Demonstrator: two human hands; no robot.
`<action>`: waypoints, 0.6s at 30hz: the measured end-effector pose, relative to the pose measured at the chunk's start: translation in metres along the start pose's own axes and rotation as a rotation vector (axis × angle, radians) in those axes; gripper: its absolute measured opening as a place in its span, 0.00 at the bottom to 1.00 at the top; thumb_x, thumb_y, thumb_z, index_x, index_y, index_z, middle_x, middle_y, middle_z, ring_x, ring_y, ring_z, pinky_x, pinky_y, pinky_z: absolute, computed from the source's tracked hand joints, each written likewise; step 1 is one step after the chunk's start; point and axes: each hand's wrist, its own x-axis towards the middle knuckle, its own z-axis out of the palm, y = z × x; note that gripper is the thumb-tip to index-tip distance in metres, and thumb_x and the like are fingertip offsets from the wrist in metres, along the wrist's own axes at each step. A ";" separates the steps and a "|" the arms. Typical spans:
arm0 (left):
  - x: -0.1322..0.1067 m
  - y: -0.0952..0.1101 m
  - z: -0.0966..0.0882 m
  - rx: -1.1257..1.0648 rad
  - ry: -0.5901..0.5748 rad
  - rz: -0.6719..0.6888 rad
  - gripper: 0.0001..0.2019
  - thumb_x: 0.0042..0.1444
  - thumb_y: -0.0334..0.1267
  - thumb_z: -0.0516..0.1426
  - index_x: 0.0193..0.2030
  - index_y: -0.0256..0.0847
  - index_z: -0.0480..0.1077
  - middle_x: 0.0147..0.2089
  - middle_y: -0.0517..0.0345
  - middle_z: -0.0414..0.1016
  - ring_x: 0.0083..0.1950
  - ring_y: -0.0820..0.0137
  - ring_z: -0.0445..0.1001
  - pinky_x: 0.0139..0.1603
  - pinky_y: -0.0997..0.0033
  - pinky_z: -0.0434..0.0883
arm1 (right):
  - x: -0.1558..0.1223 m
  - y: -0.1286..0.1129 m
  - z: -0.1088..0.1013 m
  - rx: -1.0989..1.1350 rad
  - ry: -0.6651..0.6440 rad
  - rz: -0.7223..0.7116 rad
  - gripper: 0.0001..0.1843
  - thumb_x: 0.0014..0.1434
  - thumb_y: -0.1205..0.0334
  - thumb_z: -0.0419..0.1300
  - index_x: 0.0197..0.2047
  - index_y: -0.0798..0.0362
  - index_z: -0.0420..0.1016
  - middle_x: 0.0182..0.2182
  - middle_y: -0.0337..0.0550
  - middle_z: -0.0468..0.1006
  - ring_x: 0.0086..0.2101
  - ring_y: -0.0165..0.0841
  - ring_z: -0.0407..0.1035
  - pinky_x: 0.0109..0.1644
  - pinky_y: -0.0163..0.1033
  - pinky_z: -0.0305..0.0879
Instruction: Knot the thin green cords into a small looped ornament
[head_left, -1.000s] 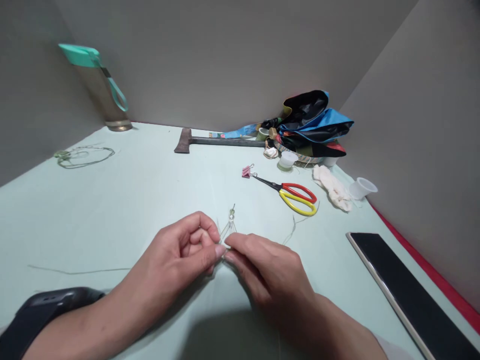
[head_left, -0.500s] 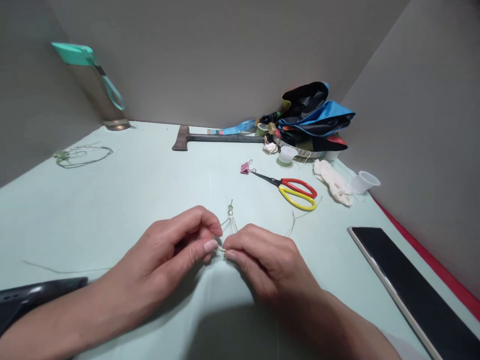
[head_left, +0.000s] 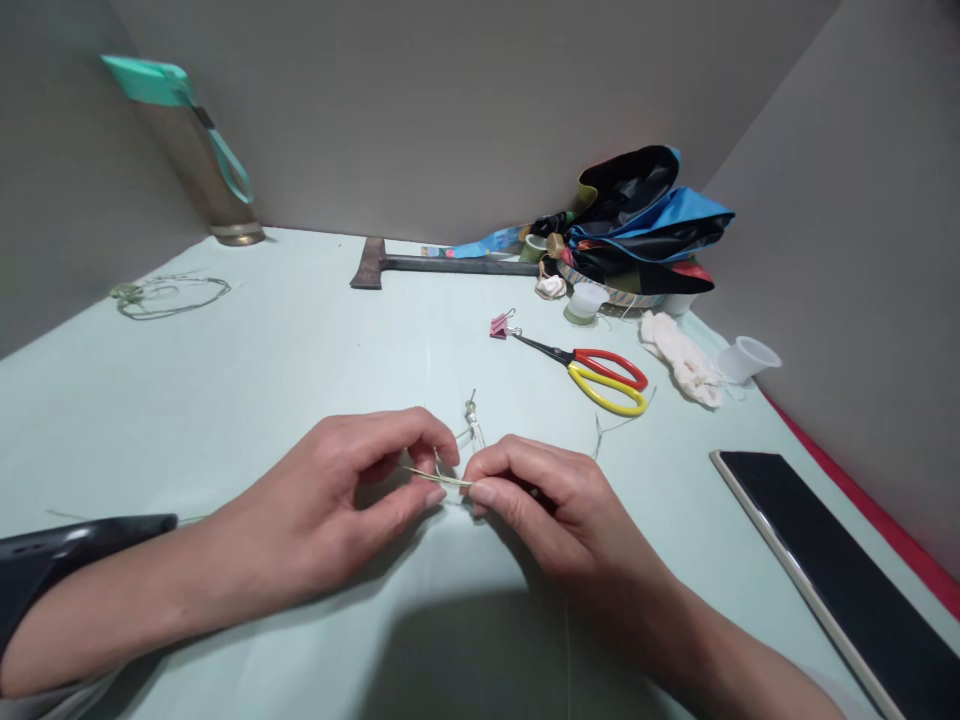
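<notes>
Thin pale-green cords (head_left: 439,479) stretch between my two hands above the table. My right hand (head_left: 551,505) pinches their end between thumb and forefinger. My left hand (head_left: 352,485) is curled around the cords, its thumb beneath them and its forefinger tip lifted a little away; the other fingers are partly hidden. Just beyond the fingertips lies a small knotted cord piece (head_left: 471,412), with what look like little beads at its top and strands running down toward my hands. A loose strand trails out past my left forearm.
Red-and-yellow-handled scissors (head_left: 607,382) lie ahead with a pink binder clip (head_left: 501,325) at their tip. An axe (head_left: 450,265), a bottle (head_left: 187,150), a cord coil (head_left: 172,297), a folded bag (head_left: 652,235), a cloth (head_left: 679,360), a plastic cup (head_left: 748,358) and a phone-like slab (head_left: 817,560) surround the workspace.
My left forefinger and thumb have spread slightly apart. The cords between my hands now show as a longer stretch, with the right hand pinching their end. The whole view has shifted a little.
</notes>
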 end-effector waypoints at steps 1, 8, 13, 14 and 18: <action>0.001 0.001 0.000 0.001 0.005 0.000 0.07 0.69 0.40 0.62 0.42 0.46 0.82 0.33 0.63 0.82 0.31 0.67 0.75 0.30 0.71 0.67 | 0.000 0.000 0.000 -0.005 0.002 -0.002 0.13 0.74 0.70 0.61 0.36 0.50 0.80 0.33 0.34 0.83 0.34 0.28 0.75 0.42 0.32 0.71; 0.004 -0.001 0.000 -0.142 -0.069 0.004 0.11 0.71 0.37 0.61 0.36 0.46 0.83 0.34 0.63 0.80 0.33 0.70 0.74 0.35 0.72 0.67 | -0.001 0.002 0.002 -0.085 0.016 -0.071 0.11 0.73 0.71 0.61 0.39 0.51 0.82 0.32 0.36 0.83 0.32 0.29 0.74 0.40 0.33 0.70; 0.004 -0.010 0.003 -0.210 -0.154 -0.068 0.13 0.71 0.42 0.62 0.34 0.45 0.82 0.33 0.62 0.75 0.32 0.69 0.68 0.32 0.70 0.65 | -0.002 0.005 0.005 -0.118 0.008 -0.130 0.11 0.73 0.72 0.61 0.42 0.51 0.83 0.33 0.38 0.84 0.30 0.31 0.74 0.38 0.35 0.71; 0.004 -0.010 0.003 -0.214 -0.164 -0.071 0.13 0.70 0.42 0.62 0.34 0.45 0.81 0.33 0.62 0.75 0.32 0.68 0.68 0.33 0.70 0.65 | -0.002 0.006 0.005 -0.118 0.005 -0.134 0.11 0.72 0.72 0.61 0.42 0.51 0.84 0.33 0.37 0.84 0.30 0.31 0.73 0.37 0.35 0.71; 0.004 -0.010 0.004 -0.215 -0.182 -0.058 0.12 0.70 0.40 0.62 0.34 0.46 0.81 0.37 0.60 0.77 0.37 0.67 0.72 0.38 0.68 0.68 | -0.001 0.008 0.006 -0.092 -0.018 -0.155 0.10 0.73 0.70 0.65 0.39 0.50 0.84 0.30 0.36 0.83 0.28 0.31 0.72 0.36 0.35 0.71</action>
